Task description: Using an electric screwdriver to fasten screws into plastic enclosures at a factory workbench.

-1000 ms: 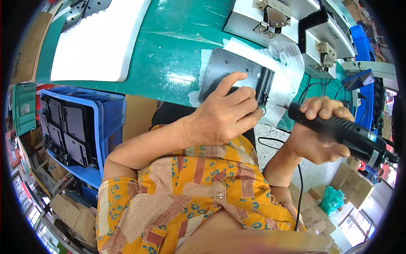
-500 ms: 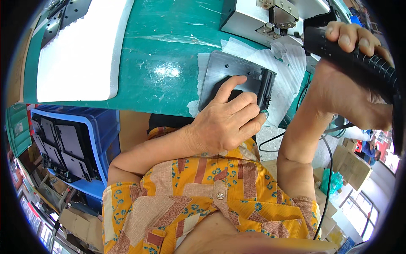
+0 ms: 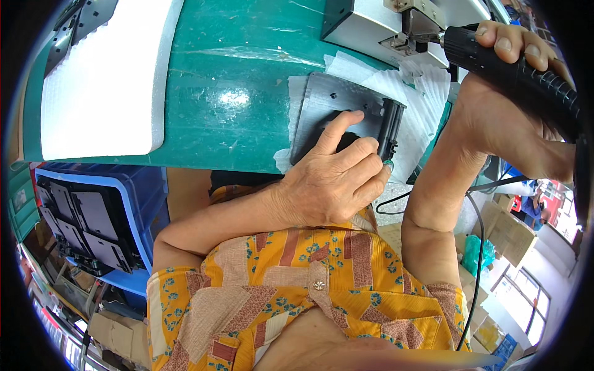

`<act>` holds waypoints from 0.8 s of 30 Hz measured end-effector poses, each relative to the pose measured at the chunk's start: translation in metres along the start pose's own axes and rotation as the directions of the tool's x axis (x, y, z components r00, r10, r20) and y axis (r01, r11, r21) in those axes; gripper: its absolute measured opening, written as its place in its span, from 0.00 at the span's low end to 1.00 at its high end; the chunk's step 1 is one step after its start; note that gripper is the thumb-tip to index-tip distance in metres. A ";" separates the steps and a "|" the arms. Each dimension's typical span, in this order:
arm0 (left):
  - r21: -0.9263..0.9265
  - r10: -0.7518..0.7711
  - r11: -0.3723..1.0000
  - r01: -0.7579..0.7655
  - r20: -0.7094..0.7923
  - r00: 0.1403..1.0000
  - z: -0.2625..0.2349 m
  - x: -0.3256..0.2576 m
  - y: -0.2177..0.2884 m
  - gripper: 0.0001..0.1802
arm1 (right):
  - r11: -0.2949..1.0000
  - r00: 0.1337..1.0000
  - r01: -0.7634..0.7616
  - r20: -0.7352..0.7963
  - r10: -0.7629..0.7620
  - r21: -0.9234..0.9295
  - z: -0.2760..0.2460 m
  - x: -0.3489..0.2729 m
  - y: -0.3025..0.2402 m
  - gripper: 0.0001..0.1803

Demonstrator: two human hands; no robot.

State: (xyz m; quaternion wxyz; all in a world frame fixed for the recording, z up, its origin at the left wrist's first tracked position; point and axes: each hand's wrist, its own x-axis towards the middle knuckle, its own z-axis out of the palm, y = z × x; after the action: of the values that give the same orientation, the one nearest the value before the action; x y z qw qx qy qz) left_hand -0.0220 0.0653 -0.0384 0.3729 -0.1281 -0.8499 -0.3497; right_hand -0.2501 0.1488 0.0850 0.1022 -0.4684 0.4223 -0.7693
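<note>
On the green table lies a flat dark metal plate with small holes and a black ribbed bar along its right side. My left hand holds it at the near edge, index finger stretched over the surface and the other fingers curled by the bar. A small teal bit shows at one fingertip. In my raised right hand is a black power screwdriver, fingers wrapped round its body. Its tip is at the metal bracket of a silver box-shaped machine; whether they touch, I cannot tell.
White foam sheet covers the table's left part. Crinkled wrapping lies under and beside the plate. Below the table's left edge, a blue crate holds several dark plates. A black cable hangs near my right arm.
My right hand has brought the screwdriver slightly up and left, its tip now at the machine's bracket. My left hand keeps its place on the plate. The view has shifted a little.
</note>
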 end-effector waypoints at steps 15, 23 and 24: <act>0.001 -0.001 1.000 0.001 0.006 1.000 0.000 0.001 0.001 0.10 | 0.999 0.997 0.008 0.073 -0.011 0.038 0.003 0.001 -0.001 0.59; 0.006 0.000 1.000 0.000 -0.004 1.000 0.003 -0.001 0.002 0.09 | 0.999 0.993 -0.018 0.117 0.014 0.041 -0.009 0.006 0.001 0.59; 0.006 -0.002 1.000 0.002 -0.005 1.000 0.003 -0.001 0.002 0.09 | 1.000 0.995 -0.011 0.101 0.010 0.014 -0.009 0.006 0.001 0.59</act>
State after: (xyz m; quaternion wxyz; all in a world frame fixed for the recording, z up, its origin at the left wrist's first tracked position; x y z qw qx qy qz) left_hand -0.0220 0.0688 -0.0403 0.3753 -0.1253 -0.8499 -0.3480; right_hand -0.2607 0.1495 0.0861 0.1309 -0.5037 0.4135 -0.7471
